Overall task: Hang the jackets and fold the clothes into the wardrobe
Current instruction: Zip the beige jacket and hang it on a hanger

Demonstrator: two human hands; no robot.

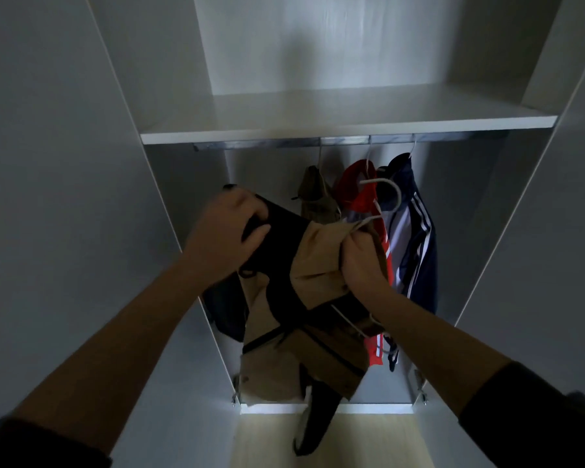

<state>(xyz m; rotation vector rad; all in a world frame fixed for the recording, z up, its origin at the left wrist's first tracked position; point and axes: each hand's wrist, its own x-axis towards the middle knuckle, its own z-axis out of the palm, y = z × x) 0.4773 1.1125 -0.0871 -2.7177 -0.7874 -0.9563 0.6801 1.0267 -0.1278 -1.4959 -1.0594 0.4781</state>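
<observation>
My left grip (228, 231) is curled round the black shoulder of the tan jacket (318, 251), and my right grip (362, 265) clutches its collar with the white hanger (390, 194). The jacket is below the rail (345, 140), just in front of the three hung jackets (416, 231).

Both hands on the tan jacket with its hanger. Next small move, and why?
Probably lift the tan jacket with the right hand so its white hanger hook catches the rail left of the olive jacket: the hook sits below the rail, and that stretch looks free.
</observation>
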